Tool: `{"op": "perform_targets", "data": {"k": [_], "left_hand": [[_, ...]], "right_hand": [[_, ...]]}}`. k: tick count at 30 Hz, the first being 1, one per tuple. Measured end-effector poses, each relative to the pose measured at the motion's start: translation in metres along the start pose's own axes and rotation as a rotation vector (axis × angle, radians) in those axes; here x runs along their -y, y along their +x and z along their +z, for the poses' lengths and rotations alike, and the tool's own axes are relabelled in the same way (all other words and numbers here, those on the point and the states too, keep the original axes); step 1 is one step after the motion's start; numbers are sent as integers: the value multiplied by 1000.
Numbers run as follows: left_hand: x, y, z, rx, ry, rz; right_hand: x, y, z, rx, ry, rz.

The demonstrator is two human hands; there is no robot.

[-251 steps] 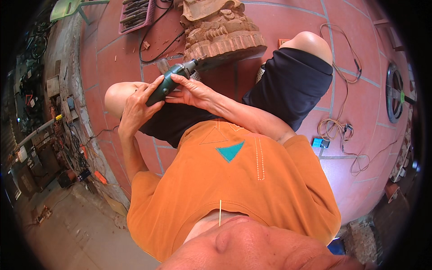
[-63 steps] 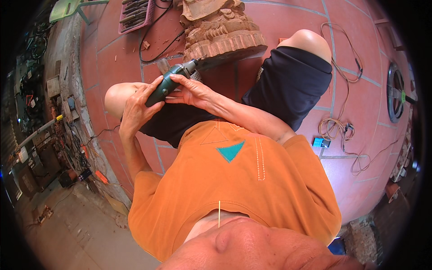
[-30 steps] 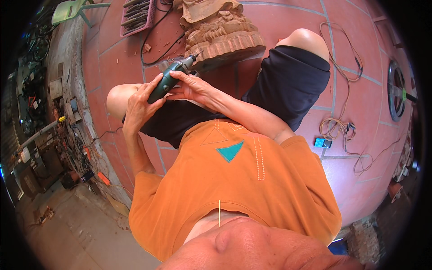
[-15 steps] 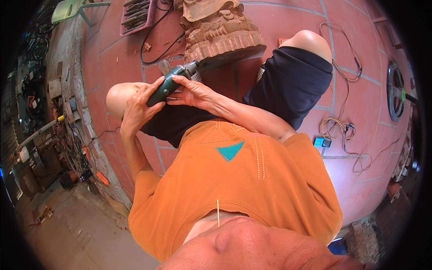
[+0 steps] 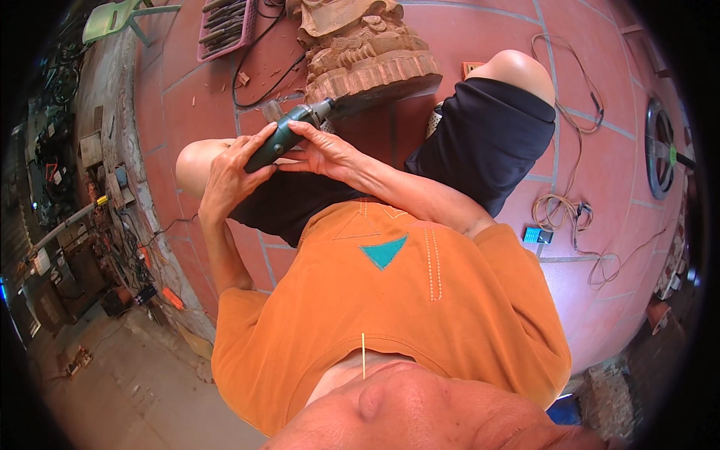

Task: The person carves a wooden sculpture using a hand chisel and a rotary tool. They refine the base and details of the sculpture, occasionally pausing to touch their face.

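Note:
A dark green die grinder (image 5: 279,142) with a metal nose is held in front of my left thigh, its tip pointing up and right. My left hand (image 5: 227,169) wraps the rear of its body. My right hand (image 5: 328,156) grips the front part, thumb on top and fingers below. Just beyond the nose stands a brown wood carving (image 5: 371,66) with a ridged base; it is cut off by the top edge. From this view I cannot tell whether the tip touches the base. Whatever bit is fitted is too small to make out.
A pink basket (image 5: 203,49) of carving tools stands at the far left, beside a black cord (image 5: 259,103) and wood chips. A green plastic chair (image 5: 112,21) is behind it. On the right lie a coiled brown cord (image 5: 556,214), a small blue box (image 5: 534,235) and a black ring-shaped object (image 5: 657,150).

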State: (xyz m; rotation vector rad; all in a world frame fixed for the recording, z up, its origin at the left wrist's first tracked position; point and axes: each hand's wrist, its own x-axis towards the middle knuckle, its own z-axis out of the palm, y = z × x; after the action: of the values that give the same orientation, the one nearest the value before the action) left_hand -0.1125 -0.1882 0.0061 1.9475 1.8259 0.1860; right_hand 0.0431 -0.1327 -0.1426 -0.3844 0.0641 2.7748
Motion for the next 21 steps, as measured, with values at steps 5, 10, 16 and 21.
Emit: {"op": "perform_targets", "data": {"k": [5, 10, 16, 21], "left_hand": [[2, 1, 2, -19, -4, 3], [5, 3, 2, -27, 20, 9], [7, 6, 5, -28, 18, -7], [8, 8, 6, -39, 26, -19]], "right_hand": [[1, 2, 0, -6, 11, -10], [3, 4, 1, 1, 14, -18], [8, 7, -1, 9, 4, -33], [12, 9, -1, 19, -9, -54]]}}
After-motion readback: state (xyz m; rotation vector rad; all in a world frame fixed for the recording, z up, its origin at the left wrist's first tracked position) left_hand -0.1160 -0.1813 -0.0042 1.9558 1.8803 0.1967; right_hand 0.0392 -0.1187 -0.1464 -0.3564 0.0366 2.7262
